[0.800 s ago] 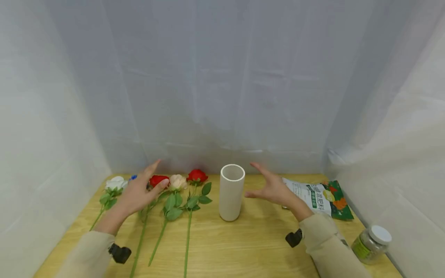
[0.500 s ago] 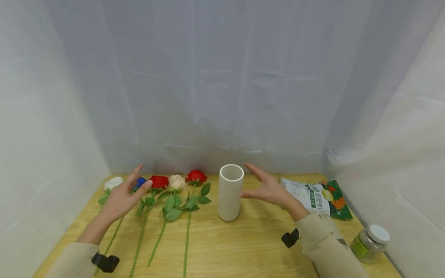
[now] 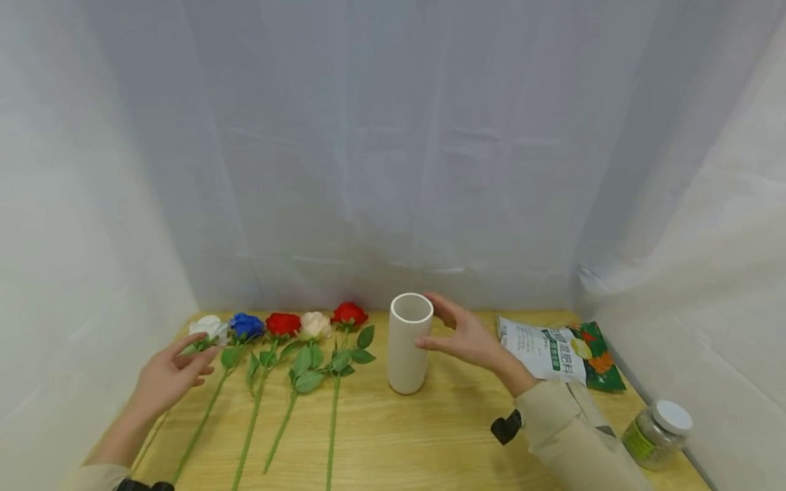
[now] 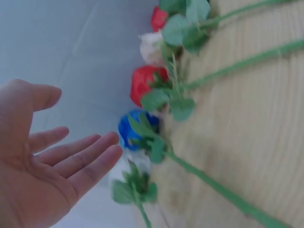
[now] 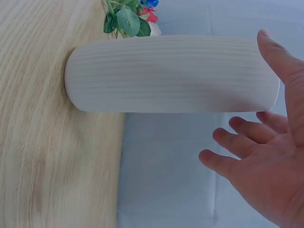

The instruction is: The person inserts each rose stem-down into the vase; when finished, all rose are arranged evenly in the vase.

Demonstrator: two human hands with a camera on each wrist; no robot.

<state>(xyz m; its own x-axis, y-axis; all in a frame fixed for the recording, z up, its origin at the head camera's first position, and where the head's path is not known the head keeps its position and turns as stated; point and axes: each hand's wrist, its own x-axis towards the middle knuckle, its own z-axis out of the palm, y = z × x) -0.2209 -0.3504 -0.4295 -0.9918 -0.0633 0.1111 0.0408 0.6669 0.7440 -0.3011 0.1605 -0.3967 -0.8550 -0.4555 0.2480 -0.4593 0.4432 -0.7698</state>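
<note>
A white ribbed vase [image 3: 406,358] stands upright in the middle of the table. Around its right side, near the rim, reaches my right hand [image 3: 469,339], thumb at the front and fingers spread behind. The right wrist view shows the fingers not closed round the vase; whether the thumb touches it I cannot tell. At the left, my left hand [image 3: 167,382] hovers with loosely bent fingers beside the white rose [image 3: 211,327], partly hiding it. The blue rose [image 3: 247,325] lies just right of that one, close to the fingertips in the left wrist view.
Beside the blue rose lie a red rose [image 3: 283,324], a cream rose [image 3: 315,326] and another red rose [image 3: 349,314], stems toward me. On the right are a fertilizer bag [image 3: 559,351] and a white-lidded jar [image 3: 658,433]. White sheets [image 3: 393,170] enclose the wooden table [image 3: 430,440].
My left hand has moved left and down from over the red and blue roses to the white one. My right hand has moved left, up to the vase. The vase stays in place.
</note>
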